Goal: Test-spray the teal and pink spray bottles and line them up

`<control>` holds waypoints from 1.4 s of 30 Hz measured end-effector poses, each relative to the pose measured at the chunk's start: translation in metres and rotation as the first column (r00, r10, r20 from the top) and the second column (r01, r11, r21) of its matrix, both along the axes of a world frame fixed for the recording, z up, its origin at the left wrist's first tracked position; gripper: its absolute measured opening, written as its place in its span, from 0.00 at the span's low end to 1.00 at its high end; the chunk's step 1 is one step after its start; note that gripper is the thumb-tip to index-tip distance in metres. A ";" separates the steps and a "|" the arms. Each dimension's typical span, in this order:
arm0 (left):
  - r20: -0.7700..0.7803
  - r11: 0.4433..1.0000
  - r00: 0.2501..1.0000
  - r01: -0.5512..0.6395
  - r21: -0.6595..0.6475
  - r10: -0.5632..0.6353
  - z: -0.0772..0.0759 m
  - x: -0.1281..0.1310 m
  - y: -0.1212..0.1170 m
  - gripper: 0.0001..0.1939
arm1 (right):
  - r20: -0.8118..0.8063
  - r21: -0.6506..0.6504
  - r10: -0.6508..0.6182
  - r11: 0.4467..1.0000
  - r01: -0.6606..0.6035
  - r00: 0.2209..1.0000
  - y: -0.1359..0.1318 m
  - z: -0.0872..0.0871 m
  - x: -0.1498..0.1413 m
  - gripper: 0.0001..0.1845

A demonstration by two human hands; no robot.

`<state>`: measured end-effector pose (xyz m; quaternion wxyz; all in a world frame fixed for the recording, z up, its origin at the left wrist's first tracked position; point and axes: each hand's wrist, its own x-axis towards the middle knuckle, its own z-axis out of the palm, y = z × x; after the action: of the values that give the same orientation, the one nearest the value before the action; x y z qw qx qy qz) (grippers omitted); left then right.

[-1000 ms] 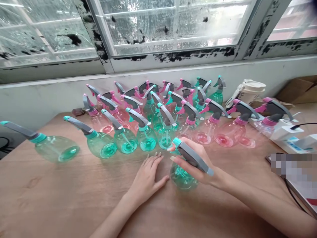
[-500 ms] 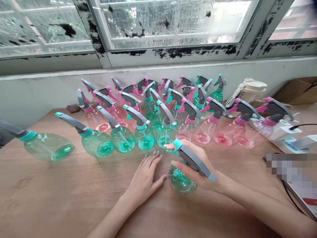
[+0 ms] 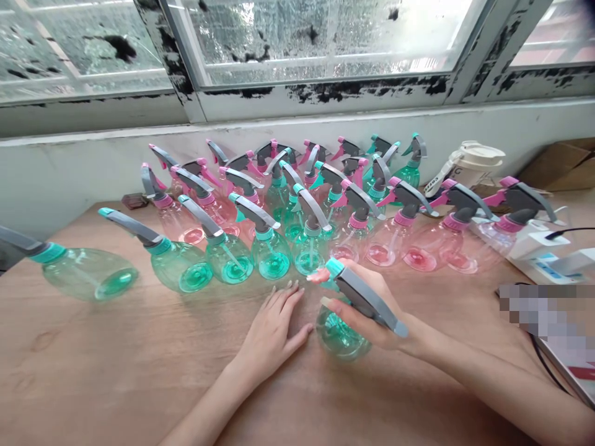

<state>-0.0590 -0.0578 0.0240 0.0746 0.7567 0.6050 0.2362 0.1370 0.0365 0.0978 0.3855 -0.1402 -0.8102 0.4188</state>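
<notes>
My right hand (image 3: 372, 303) is wrapped round the neck of a green spray bottle (image 3: 341, 337) with a grey and turquoise trigger head. The bottle's base is toward the tabletop; whether it touches the wood I cannot tell. Just left of it, my left hand (image 3: 277, 319) lies flat on the table (image 3: 116, 371), fingers stretched and holding nothing. Beyond my fingertips stands a front row of green spray bottles, among them one in the middle (image 3: 310, 251) and one further left (image 3: 272, 254). Pink spray bottles (image 3: 383, 241) continue that row to the right.
More pink and green spray bottles crowd behind, up to the wall (image 3: 69, 167) under the window. A lidded white cup (image 3: 474, 164), a cardboard box (image 3: 560, 164) and a white power strip (image 3: 543, 263) with a cable are at the right. A lone green bottle (image 3: 88, 272) stands far left.
The view has shifted very slightly. Both hands and the held spray bottle keep nearly the same places; my right hand's fingers have moved a little around the trigger.
</notes>
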 end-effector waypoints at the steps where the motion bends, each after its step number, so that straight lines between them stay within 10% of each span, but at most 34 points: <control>1: 0.000 1.000 1.000 0.001 -0.001 -0.001 0.000 0.000 0.000 0.26 | 0.000 0.013 -0.004 1.000 0.004 1.000 0.000 0.002 0.000 0.06; 31: -0.003 1.000 1.000 -0.010 -0.002 0.010 0.001 0.001 0.000 0.25 | -0.033 -0.005 -0.037 0.999 0.037 0.999 -0.004 -0.007 0.000 0.16; 42: -0.023 1.000 1.000 0.005 -0.030 -0.006 0.002 0.001 0.000 0.24 | 0.017 -0.010 -0.026 1.000 0.027 1.000 -0.005 0.007 0.000 0.02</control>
<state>-0.0581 -0.0579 0.0263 0.0797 0.7598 0.6073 0.2180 0.1374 0.0312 0.1052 0.3836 -0.1563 -0.8092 0.4166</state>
